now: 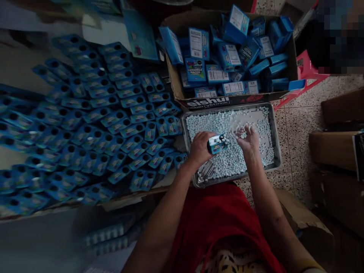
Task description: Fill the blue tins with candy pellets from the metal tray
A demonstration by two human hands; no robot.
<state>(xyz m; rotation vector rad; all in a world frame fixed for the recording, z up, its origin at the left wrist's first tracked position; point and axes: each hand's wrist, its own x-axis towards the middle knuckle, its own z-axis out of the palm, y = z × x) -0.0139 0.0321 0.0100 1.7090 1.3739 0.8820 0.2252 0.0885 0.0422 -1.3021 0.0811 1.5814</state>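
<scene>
My left hand grips a small blue candy box above the left part of a metal tray. White candies show at the box's right end, facing my other hand. My right hand is turned palm up over the tray, its fingers curled around a handful of small white candies. Beneath both hands, loose white candies cover much of the tray floor. Some thin, shiny pieces lie in its near left corner; what they are I cannot make out.
Rows of blue boxes with round dark holes fill the table at left. Behind the tray, a cardboard carton holds many blue boxes. A red plastic piece stands beside it. Brown cartons sit on the speckled floor at right.
</scene>
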